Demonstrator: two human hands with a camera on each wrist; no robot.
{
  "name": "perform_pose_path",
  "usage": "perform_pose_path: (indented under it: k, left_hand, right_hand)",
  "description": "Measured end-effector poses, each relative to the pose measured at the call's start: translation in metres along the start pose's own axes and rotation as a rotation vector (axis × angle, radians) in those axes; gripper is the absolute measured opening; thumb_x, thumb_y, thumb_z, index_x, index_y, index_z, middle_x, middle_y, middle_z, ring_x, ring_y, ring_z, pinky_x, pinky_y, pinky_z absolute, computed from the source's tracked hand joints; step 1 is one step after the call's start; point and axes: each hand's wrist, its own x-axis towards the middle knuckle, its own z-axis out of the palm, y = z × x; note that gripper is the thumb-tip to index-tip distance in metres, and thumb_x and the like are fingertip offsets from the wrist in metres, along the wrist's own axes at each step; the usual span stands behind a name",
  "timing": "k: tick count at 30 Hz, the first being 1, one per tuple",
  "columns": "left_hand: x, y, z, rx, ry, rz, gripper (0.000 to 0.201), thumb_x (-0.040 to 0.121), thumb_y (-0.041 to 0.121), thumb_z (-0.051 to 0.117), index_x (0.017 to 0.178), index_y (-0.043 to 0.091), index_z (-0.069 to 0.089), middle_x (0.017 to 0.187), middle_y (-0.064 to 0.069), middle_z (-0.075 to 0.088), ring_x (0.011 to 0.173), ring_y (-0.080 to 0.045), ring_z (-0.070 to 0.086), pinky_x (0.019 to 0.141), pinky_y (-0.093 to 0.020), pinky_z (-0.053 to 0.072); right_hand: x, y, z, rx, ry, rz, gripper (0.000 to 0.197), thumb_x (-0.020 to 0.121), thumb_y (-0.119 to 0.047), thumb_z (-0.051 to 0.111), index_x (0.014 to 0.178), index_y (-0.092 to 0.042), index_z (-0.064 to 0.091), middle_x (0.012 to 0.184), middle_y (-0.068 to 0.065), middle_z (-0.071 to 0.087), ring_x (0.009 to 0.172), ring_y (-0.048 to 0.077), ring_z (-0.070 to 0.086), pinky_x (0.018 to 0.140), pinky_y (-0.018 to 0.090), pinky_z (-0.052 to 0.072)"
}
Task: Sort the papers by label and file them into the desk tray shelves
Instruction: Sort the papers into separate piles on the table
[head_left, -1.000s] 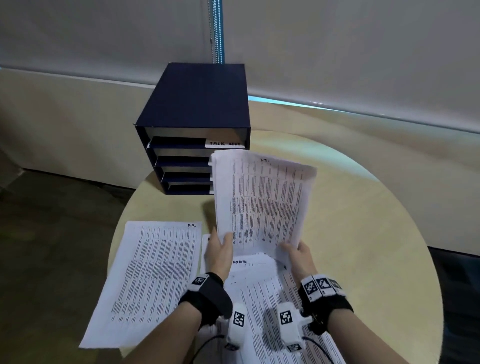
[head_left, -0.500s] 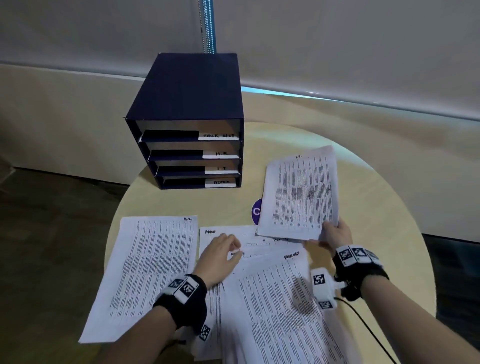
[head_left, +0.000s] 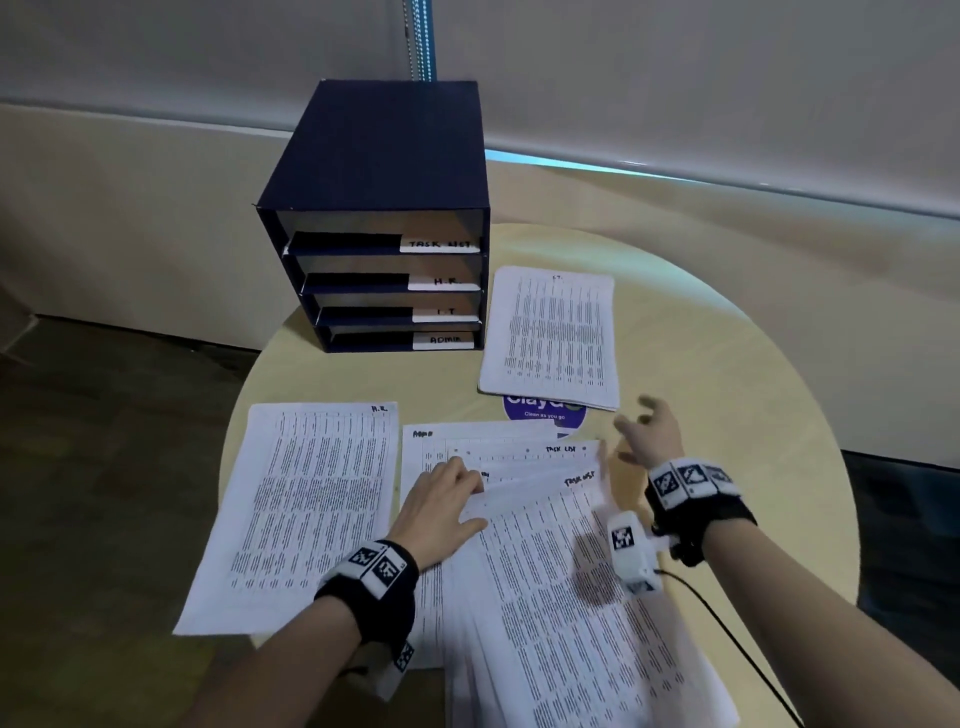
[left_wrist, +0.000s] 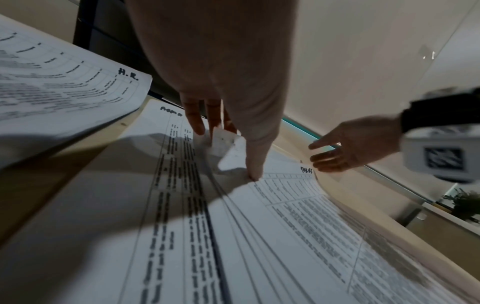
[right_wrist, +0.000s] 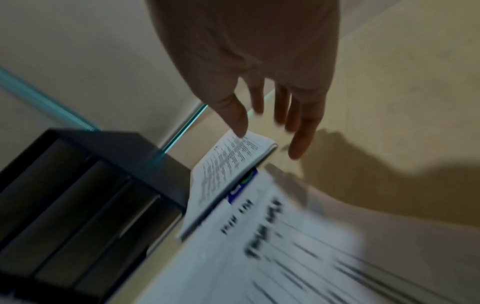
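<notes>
Nearest us, a fanned stack of papers (head_left: 571, 597) lies on the round bench (head_left: 727, 364), its top sheets marked "TASK LIST". Our left hand (head_left: 441, 504) rests on this stack, fingers (left_wrist: 254, 164) extended and pressing the sheets, holding nothing. To its left lies a separate sheet marked "H.R." (head_left: 306, 504). Our right hand (head_left: 649, 434) hovers above the bench just right of the stack, fingers spread and relaxed, empty. Beyond it, a pile marked "I.T." (head_left: 553, 338) lies flat, partly covering a blue round sticker (head_left: 545, 413). Farthest, beside that pile, stands the dark desk tray (head_left: 384, 171); its four shelves read "TASK LIST", "H.R.", "I.T.", "ADMIN" from the top down.
</notes>
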Motion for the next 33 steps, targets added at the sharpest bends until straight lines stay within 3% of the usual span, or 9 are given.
perform_pose_path:
  k: [2, 4, 6, 10, 15, 21, 26, 30, 33]
  left_hand:
    - [0.001, 0.002, 0.000, -0.005, 0.009, 0.003, 0.021, 0.089, 0.036, 0.058, 0.102, 0.021, 0.050, 0.099, 0.008, 0.044, 0.088, -0.010, 0.039, 0.078, -0.024, 0.031]
    - [0.001, 0.006, -0.003, -0.014, 0.022, 0.017, 0.011, 0.092, 0.030, 0.055, 0.096, 0.021, 0.051, 0.092, 0.008, 0.050, 0.084, -0.012, 0.043, 0.076, -0.025, 0.031]
    - [0.001, 0.009, -0.007, -0.061, 0.021, 0.020, 0.008, 0.094, 0.027, 0.053, 0.092, 0.019, 0.054, 0.088, 0.005, 0.057, 0.081, -0.014, 0.048, 0.073, -0.026, 0.031]
    - [0.002, 0.009, -0.016, -0.346, -0.001, -0.113, 0.008, 0.088, 0.024, 0.063, 0.082, 0.019, 0.061, 0.078, 0.004, 0.063, 0.071, -0.011, 0.055, 0.064, -0.024, 0.042]
    - [0.011, 0.003, -0.023, -0.559, -0.008, -0.240, 0.009, 0.084, 0.017, 0.070, 0.079, 0.011, 0.065, 0.078, -0.012, 0.069, 0.064, -0.015, 0.056, 0.065, -0.029, 0.048]
    - [0.021, -0.004, -0.032, -0.509, 0.013, -0.254, 0.009, 0.083, 0.015, 0.069, 0.077, 0.012, 0.064, 0.074, -0.012, 0.068, 0.062, -0.015, 0.055, 0.067, -0.030, 0.048]
    - [0.022, -0.003, -0.035, -0.364, -0.026, -0.227, 0.010, 0.087, 0.016, 0.064, 0.079, 0.016, 0.059, 0.070, 0.005, 0.058, 0.065, -0.011, 0.052, 0.058, -0.022, 0.036]
    - [0.021, -0.001, -0.029, -0.142, 0.025, -0.186, 0.016, 0.089, 0.006, 0.054, 0.100, 0.016, 0.056, 0.100, 0.004, 0.049, 0.092, -0.014, 0.047, 0.078, -0.028, 0.040]
    - [0.015, 0.003, -0.024, -0.047, 0.096, -0.160, 0.031, 0.086, -0.007, 0.048, 0.100, 0.019, 0.058, 0.103, 0.001, 0.049, 0.097, -0.020, 0.049, 0.082, -0.034, 0.043]
  right_hand:
    - [-0.021, 0.024, 0.002, -0.114, -0.126, 0.025, 0.043, 0.086, -0.012, 0.062, 0.127, -0.007, 0.050, 0.119, 0.012, 0.056, 0.092, 0.022, 0.055, 0.085, 0.040, 0.053]
    - [-0.041, 0.045, 0.005, -0.153, -0.186, 0.049, 0.033, 0.083, -0.014, 0.066, 0.112, -0.005, 0.053, 0.102, 0.008, 0.057, 0.083, 0.020, 0.058, 0.072, 0.034, 0.055]
    - [-0.057, 0.058, 0.006, -0.188, -0.138, 0.026, 0.028, 0.083, -0.015, 0.066, 0.104, -0.012, 0.048, 0.097, 0.005, 0.054, 0.077, 0.018, 0.057, 0.056, 0.022, 0.044]
    - [-0.066, 0.073, 0.003, -0.226, 0.063, -0.089, 0.030, 0.075, -0.019, 0.071, 0.098, -0.011, 0.055, 0.093, 0.011, 0.060, 0.076, 0.024, 0.055, 0.065, 0.027, 0.040]
    - [-0.082, 0.059, 0.003, -0.245, 0.129, -0.146, 0.008, 0.075, -0.011, 0.065, 0.074, -0.009, 0.058, 0.062, 0.000, 0.054, 0.053, 0.011, 0.047, 0.046, 0.022, 0.034]
    - [-0.083, 0.053, -0.004, -0.348, 0.102, -0.275, 0.004, 0.080, -0.010, 0.060, 0.079, -0.014, 0.060, 0.057, -0.005, 0.055, 0.051, 0.005, 0.048, 0.040, 0.012, 0.031]
    - [-0.080, 0.073, -0.011, -0.405, 0.059, -0.379, 0.007, 0.087, -0.010, 0.056, 0.081, -0.007, 0.057, 0.076, 0.012, 0.066, 0.069, 0.030, 0.060, 0.059, 0.030, 0.044]
    - [-0.090, 0.090, -0.022, -0.325, -0.086, -0.331, 0.023, 0.084, 0.000, 0.060, 0.068, -0.016, 0.055, 0.073, 0.002, 0.064, 0.069, 0.019, 0.060, 0.059, 0.018, 0.042]
    - [-0.100, 0.095, -0.028, -0.283, -0.147, -0.280, 0.033, 0.084, 0.005, 0.056, 0.065, -0.021, 0.050, 0.067, -0.002, 0.060, 0.062, 0.008, 0.060, 0.053, 0.013, 0.042]
